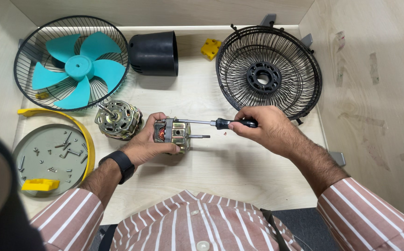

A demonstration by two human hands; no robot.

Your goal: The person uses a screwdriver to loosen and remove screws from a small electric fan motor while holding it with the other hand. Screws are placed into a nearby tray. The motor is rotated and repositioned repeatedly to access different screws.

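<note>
Mid-table: left hand (147, 143) clamped on motor block (173, 134); right hand (263, 126) gripping screwdriver (213, 123), shaft horiz., tip pointing left into block top.

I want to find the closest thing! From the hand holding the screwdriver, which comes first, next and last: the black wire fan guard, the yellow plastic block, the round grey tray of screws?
From the right hand:
1. Black wire fan guard, just behind it.
2. Yellow plastic block, far back, leftward.
3. Round grey tray of screws, far left.
</note>
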